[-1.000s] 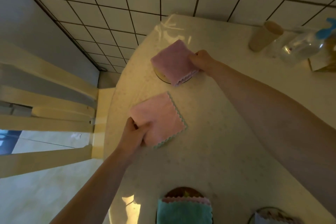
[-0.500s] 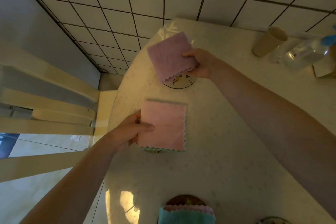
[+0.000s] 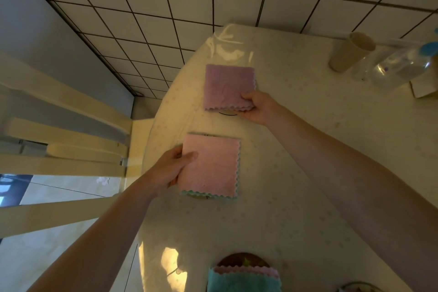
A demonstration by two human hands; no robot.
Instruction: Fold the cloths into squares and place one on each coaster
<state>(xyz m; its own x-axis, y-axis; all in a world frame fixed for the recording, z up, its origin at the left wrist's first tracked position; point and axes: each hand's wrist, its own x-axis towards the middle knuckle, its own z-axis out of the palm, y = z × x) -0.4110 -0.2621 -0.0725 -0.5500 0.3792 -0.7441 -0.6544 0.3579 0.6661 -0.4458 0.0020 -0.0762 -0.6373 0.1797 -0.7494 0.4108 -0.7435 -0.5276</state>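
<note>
Near the bench's left edge, the left hand (image 3: pixel 170 168) pinched the folded pink cloth (image 3: pixel 211 166), the right hand (image 3: pixel 258 108) the mauve folded cloth (image 3: pixel 228 86); each should be centred before release.

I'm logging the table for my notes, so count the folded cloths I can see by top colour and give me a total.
Purple cloth, in the right hand: 1
Pink cloth, in the left hand: 1
Teal cloth, at the near edge: 1
Total: 3 folded cloths plainly in view.
</note>
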